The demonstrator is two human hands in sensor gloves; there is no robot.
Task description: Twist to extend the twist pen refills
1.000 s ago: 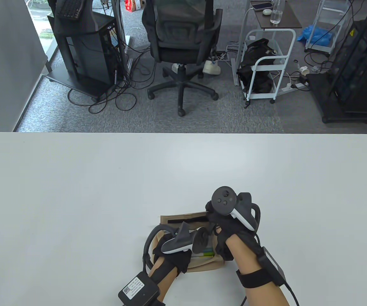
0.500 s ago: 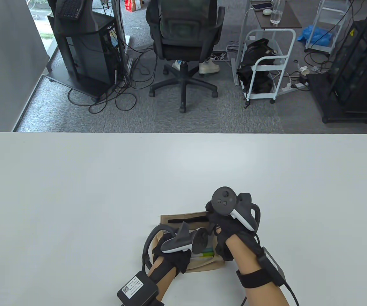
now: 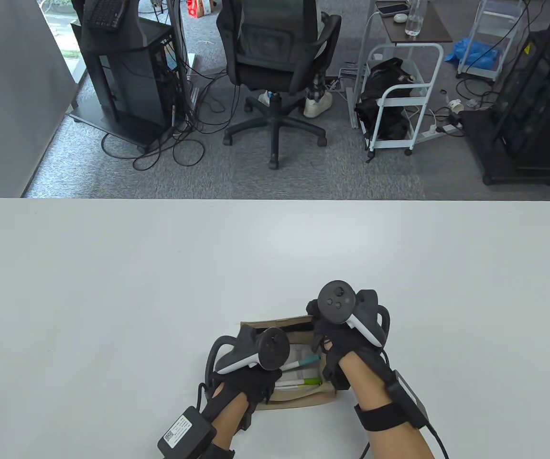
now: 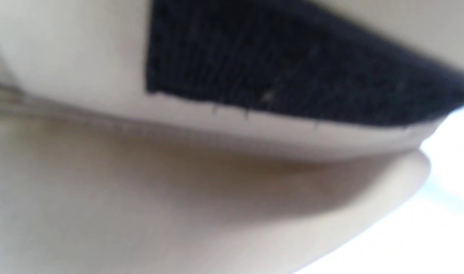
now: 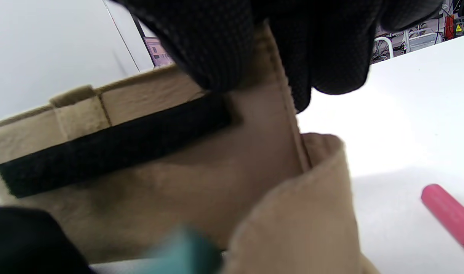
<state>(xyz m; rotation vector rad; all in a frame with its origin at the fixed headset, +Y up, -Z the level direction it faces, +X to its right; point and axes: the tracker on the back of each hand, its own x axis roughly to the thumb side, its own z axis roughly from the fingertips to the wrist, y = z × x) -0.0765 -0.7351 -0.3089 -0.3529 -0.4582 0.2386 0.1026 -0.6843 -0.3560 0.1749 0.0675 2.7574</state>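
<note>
While your right hand (image 3: 339, 342) pinches the far right edge of the tan pouch (image 3: 298, 399), fingers (image 5: 224, 49) closed over the flap beside its black Velcro strip (image 5: 110, 146), the mouth stays propped open; likely that is the point of the hold. Your left hand (image 3: 248, 382) sits at the pouch's near left side, under its tracker; whether those fingers grip fabric, a pen, or nothing, you cannot tell, and the left wrist view gives only blurred tan cloth and black strip. Inside the open pouch lie the twist pens: one teal-tipped pen (image 3: 306, 361) and one green-tipped pen (image 3: 310, 381), white barrels side by side. A pink pen (image 5: 449, 215) lies on the white table (image 3: 112, 287) just right of the pouch. Judgement: no pen is out yet, twisting not begun.
</note>
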